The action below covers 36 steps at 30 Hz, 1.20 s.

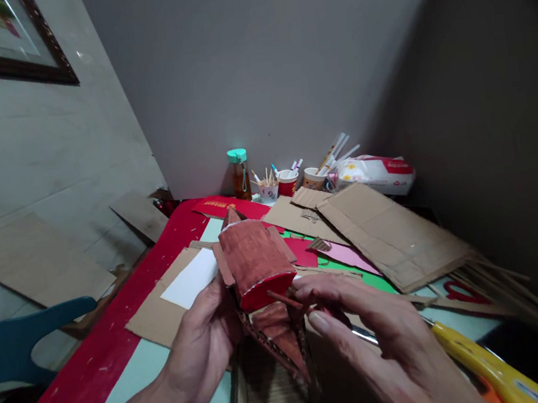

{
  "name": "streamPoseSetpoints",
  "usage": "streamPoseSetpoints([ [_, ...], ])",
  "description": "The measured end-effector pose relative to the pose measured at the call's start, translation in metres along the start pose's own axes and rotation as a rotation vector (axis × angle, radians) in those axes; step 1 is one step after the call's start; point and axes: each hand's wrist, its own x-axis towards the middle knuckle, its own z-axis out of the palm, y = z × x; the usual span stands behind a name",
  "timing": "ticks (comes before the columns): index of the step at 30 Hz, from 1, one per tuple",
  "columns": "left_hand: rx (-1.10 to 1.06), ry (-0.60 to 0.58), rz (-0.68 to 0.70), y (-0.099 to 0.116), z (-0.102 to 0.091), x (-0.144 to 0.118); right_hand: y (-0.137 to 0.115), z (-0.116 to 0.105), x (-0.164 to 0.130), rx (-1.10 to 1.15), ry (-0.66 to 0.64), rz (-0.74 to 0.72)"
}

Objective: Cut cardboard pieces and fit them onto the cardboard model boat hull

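Note:
A small cardboard model boat (257, 251), painted reddish brown, has a curved cabin roof and pointed ends. My left hand (210, 336) grips it from the left side, with the fingertips hidden behind the hull. A red panel (263, 292) closes the near end of the cabin. From that panel a thin brown stick (285, 299) sticks out toward the right. The thumb and fingers of my right hand (381, 326) are pinched around its outer end, where a small brown piece is partly covered. Below the boat lies a corrugated cardboard piece (276, 397).
Cardboard sheets (388, 231) and coloured paper cover the table's right side. A yellow-handled tool (481, 358) is beside my right wrist, with red scissors (464, 292) beyond. At the back stand a bottle (240, 177), cups (288, 185) and a tissue pack (375, 174). A blue chair (26, 329) is at left.

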Motion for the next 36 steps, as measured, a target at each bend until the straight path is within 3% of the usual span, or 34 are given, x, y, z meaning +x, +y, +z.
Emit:
streamPoseSetpoints([
  [5, 0.036, -0.091, 0.04, 0.0, -0.002, 0.001, 0.001, 0.001, -0.002, 0.013, 0.013, -0.032],
  [14, 0.052, -0.084, 0.032, -0.001, -0.003, 0.002, 0.001, -0.001, -0.002, 0.009, 0.019, -0.033],
  [25, -0.039, -0.106, 0.042, -0.002, -0.001, -0.007, -0.001, -0.001, -0.007, 0.033, -0.069, 0.136],
  [36, 0.043, -0.094, 0.009, -0.002, -0.003, -0.014, 0.001, 0.0, -0.006, 0.065, -0.059, 0.152],
])
